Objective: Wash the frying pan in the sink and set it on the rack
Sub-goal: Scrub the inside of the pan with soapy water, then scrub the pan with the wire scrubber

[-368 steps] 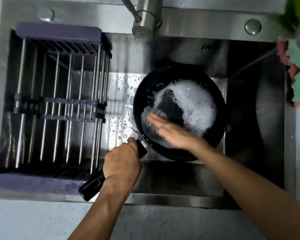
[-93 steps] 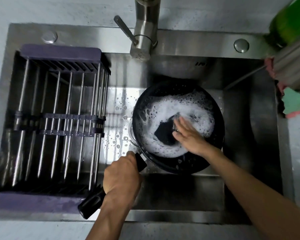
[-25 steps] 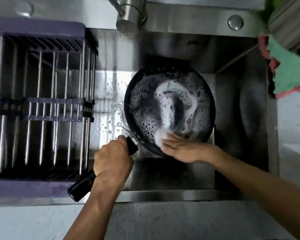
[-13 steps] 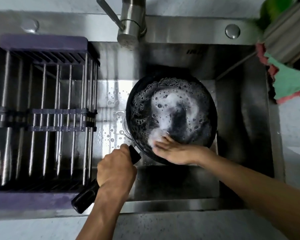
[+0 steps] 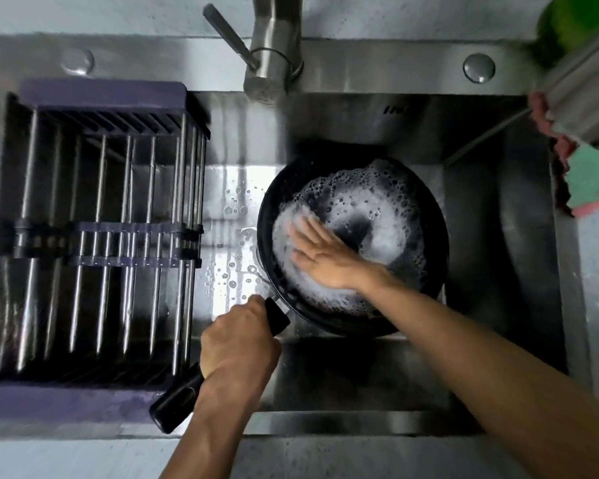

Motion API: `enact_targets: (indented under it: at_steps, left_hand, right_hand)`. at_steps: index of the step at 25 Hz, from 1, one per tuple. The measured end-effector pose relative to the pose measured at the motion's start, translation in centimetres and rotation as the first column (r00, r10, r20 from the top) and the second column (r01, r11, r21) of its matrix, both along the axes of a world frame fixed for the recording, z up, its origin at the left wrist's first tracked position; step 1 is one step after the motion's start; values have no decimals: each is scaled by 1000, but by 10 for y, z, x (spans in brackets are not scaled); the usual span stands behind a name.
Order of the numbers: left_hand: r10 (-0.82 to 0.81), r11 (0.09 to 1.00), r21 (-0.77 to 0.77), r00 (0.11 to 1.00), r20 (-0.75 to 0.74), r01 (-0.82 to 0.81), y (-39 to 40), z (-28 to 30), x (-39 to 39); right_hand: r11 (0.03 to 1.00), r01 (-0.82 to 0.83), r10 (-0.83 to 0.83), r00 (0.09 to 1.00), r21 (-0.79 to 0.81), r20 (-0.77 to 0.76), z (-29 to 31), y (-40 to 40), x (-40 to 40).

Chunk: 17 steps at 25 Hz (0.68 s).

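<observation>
A black frying pan (image 5: 433, 236) full of white soap foam sits in the steel sink (image 5: 360, 375). My left hand (image 5: 237, 344) grips the pan's black handle (image 5: 177, 402), which points toward the sink's front left. My right hand (image 5: 322, 254) lies flat inside the pan with its fingers straight and spread, pressing on the foamy left side of the bottom. The fingertips are blurred. The purple-framed rack (image 5: 101, 236) of steel rods spans the sink's left part and holds nothing.
The steel faucet (image 5: 270, 57) stands at the back, its spout above the pan's far left; no water runs. A green and pink cloth (image 5: 592, 181) hangs at the right edge beneath a green bottle (image 5: 574, 22). Water drops lie between rack and pan.
My right hand has slid from the pan's near rim up onto its left inner side, spreading the foam. My left hand keeps the same hold on the handle.
</observation>
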<state>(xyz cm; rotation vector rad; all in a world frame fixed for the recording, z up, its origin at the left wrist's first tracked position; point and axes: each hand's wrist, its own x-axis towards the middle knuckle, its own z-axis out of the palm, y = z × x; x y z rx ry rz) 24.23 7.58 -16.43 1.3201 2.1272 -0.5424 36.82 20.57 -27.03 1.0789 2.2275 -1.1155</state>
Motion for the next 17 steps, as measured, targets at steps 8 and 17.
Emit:
enact_targets:
  at_steps: [8, 17]
  left_hand:
    - [7, 1000, -14, 1000, 13, -6, 1, 3, 0]
    - [-138, 730, 641, 969, -204, 239, 136, 151, -20]
  right_hand:
    - [948, 73, -150, 961, 308, 234, 31, -39, 78]
    - [447, 853, -892, 447, -269, -66, 155, -9, 85]
